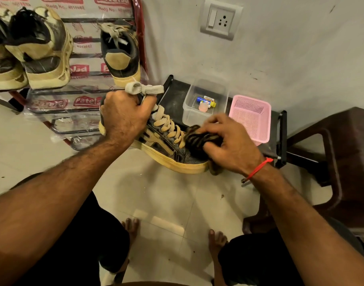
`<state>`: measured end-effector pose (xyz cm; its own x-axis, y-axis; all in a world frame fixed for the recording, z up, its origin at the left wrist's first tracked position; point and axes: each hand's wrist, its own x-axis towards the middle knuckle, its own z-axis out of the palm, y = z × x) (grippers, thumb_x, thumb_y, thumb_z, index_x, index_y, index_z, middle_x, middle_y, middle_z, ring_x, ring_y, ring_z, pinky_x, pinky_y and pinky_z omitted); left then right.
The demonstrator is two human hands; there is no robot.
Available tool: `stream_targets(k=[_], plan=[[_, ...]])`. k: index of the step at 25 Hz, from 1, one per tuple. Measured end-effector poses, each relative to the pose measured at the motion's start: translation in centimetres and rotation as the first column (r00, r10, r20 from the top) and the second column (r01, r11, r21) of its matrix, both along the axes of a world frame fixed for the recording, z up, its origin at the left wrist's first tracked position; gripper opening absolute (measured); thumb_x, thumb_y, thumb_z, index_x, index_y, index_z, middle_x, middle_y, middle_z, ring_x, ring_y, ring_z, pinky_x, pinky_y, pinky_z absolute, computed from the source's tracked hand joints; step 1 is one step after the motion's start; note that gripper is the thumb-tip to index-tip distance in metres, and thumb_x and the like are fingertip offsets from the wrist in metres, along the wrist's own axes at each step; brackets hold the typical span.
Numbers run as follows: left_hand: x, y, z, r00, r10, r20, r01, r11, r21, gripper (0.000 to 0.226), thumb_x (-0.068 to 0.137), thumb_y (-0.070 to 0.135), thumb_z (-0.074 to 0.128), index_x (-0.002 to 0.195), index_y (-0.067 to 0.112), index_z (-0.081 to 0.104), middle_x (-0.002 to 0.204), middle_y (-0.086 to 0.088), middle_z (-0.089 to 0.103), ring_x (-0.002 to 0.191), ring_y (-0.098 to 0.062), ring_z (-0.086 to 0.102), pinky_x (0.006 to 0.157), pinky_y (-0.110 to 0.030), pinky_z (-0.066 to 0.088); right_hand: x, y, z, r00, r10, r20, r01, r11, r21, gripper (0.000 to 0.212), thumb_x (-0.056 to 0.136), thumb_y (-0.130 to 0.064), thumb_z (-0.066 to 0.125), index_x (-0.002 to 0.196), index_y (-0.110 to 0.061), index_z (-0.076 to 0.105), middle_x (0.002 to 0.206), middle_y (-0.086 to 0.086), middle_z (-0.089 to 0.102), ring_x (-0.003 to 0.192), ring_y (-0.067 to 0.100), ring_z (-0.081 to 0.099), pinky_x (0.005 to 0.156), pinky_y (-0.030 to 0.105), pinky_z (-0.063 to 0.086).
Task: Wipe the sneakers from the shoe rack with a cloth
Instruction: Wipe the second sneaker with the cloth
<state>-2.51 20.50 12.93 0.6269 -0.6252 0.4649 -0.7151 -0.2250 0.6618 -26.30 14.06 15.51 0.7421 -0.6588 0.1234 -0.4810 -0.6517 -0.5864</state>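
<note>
A black and tan sneaker with beige laces is held in the air over the tiled floor, toe pointing right. My left hand grips it at the collar and heel. My right hand holds a dark striped cloth bunched against the sneaker's toe. The matching sneaker stands heel-out on the shoe rack at the upper left, beside another pair of sneakers.
A low black stand against the wall carries a clear plastic box with small items and a pink basket. A dark brown plastic chair is at the right. My bare feet are on the floor below.
</note>
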Motion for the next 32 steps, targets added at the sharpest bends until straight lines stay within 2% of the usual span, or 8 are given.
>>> stream_targets(k=[6, 8, 12, 17, 22, 26, 28, 32], plan=[[0.2, 0.0, 0.4, 0.989, 0.098, -0.114, -0.083, 0.988, 0.127, 0.051, 0.082, 0.064, 0.054, 0.052, 0.022, 0.050, 0.049, 0.002, 0.050, 0.049, -0.019, 0.050, 0.059, -0.040, 0.052, 0.3, 1.2, -0.1, 0.943, 0.323, -0.082, -0.329, 0.941, -0.074, 0.034, 0.076, -0.030, 0.053, 0.098, -0.021, 0.077, 0.108, -0.005, 0.061, 0.102, 0.013, 0.059, 0.085, 0.035, 0.056], [0.3, -0.2, 0.3, 0.985, 0.100, -0.139, -0.079, 0.986, 0.147, 0.049, 0.084, 0.058, 0.060, 0.053, 0.022, 0.050, 0.049, 0.004, 0.050, 0.048, -0.016, 0.049, 0.060, -0.038, 0.052, 0.1, 0.7, -0.4, 0.942, 0.306, -0.137, -0.320, 0.943, -0.093, 0.033, 0.075, -0.033, 0.052, 0.093, -0.023, 0.078, 0.102, -0.008, 0.061, 0.097, 0.014, 0.059, 0.079, 0.039, 0.056], [0.6, -0.2, 0.5, 0.984, 0.103, -0.145, -0.080, 0.984, 0.158, 0.047, 0.081, 0.059, 0.057, 0.054, 0.022, 0.052, 0.050, 0.003, 0.052, 0.048, -0.017, 0.051, 0.062, -0.043, 0.057, -0.6, -0.8, -0.3, 0.984, -0.003, -0.179, -0.036, 0.977, -0.211, 0.035, 0.071, -0.032, 0.049, 0.090, -0.025, 0.079, 0.097, -0.007, 0.063, 0.094, 0.022, 0.059, 0.072, 0.041, 0.054], [0.1, -0.1, 0.3, 0.986, 0.100, -0.132, -0.078, 0.984, 0.163, 0.054, 0.077, 0.070, 0.048, 0.052, 0.022, 0.052, 0.049, 0.002, 0.052, 0.049, -0.019, 0.052, 0.060, -0.039, 0.055, 0.4, 1.8, -0.8, 0.955, 0.270, -0.126, -0.289, 0.941, -0.177, 0.031, 0.075, -0.031, 0.051, 0.090, -0.024, 0.077, 0.103, -0.006, 0.061, 0.097, 0.019, 0.056, 0.070, 0.041, 0.055], [0.8, -0.2, 0.5, 0.972, 0.058, -0.230, -0.040, 0.996, 0.084, 0.044, 0.089, 0.045, 0.062, 0.053, 0.022, 0.051, 0.048, 0.002, 0.050, 0.044, -0.015, 0.046, 0.053, -0.033, 0.046, -1.7, -2.7, -1.2, 0.957, -0.183, -0.226, 0.113, 0.950, -0.292, 0.023, 0.082, -0.023, 0.063, 0.098, -0.025, 0.079, 0.102, -0.004, 0.061, 0.100, 0.025, 0.054, 0.071, 0.040, 0.052], [1.1, -0.6, 1.0, 0.946, 0.091, -0.311, -0.095, 0.995, 0.001, 0.045, 0.089, 0.047, 0.062, 0.054, 0.021, 0.052, 0.051, -0.002, 0.051, 0.047, -0.019, 0.047, 0.050, -0.037, 0.044, -2.1, -2.5, -0.4, 0.911, -0.362, 0.195, 0.399, 0.895, -0.202, 0.026, 0.076, -0.016, 0.059, 0.094, -0.014, 0.078, 0.095, -0.002, 0.062, 0.090, 0.019, 0.058, 0.076, 0.032, 0.054], [1.2, -0.6, 1.0, 0.931, 0.154, -0.332, -0.146, 0.988, 0.047, 0.046, 0.089, 0.051, 0.062, 0.056, 0.020, 0.054, 0.054, -0.001, 0.053, 0.050, -0.020, 0.050, 0.053, -0.038, 0.048, -1.1, -1.4, -0.2, 0.843, -0.378, 0.383, 0.447, 0.888, -0.109, 0.027, 0.075, -0.011, 0.059, 0.095, -0.009, 0.077, 0.095, 0.002, 0.061, 0.087, 0.012, 0.056, 0.080, 0.015, 0.048], [1.2, -0.6, 0.9, 0.770, 0.185, -0.611, -0.091, 0.979, 0.181, 0.038, 0.092, 0.049, 0.066, 0.073, 0.016, 0.066, 0.075, -0.007, 0.071, 0.074, -0.028, 0.069, 0.075, -0.044, 0.059, 1.2, 1.0, -1.9, 0.867, -0.334, 0.370, 0.342, 0.939, 0.045, 0.034, 0.078, -0.008, 0.060, 0.109, -0.011, 0.072, 0.107, 0.005, 0.054, 0.099, 0.006, 0.051, 0.091, 0.008, 0.042]])
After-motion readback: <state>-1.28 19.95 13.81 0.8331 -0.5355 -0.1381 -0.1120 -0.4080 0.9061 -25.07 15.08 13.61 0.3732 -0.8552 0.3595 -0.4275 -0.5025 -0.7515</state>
